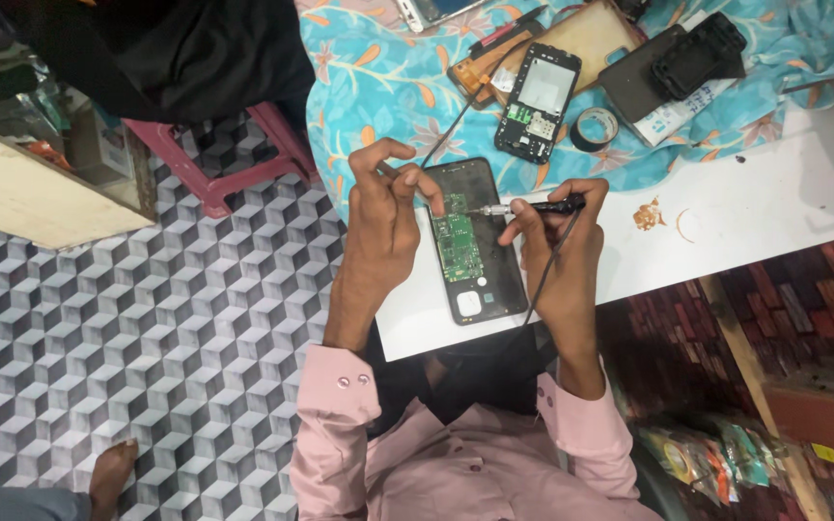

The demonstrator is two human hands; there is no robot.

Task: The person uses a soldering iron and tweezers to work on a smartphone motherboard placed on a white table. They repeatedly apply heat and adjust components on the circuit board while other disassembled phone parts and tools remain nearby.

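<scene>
An opened black phone (472,280) lies face down on the white table (745,212), its green circuit board (457,243) exposed. My left hand (386,217) rests on the phone's left edge, with its fingertips pinched over the top of the board. My right hand (550,241) grips a black soldering iron (544,205) whose metal tip touches the board's upper right. The iron's black cord runs down past my wrist.
A blue floral cloth (378,68) covers the far table, carrying another open phone frame (537,101), a roll of black tape (595,128), black phone covers (673,63) and a brown panel. A pink stool (234,154) stands on the patterned floor at left. Someone's bare foot (113,478) shows at bottom left.
</scene>
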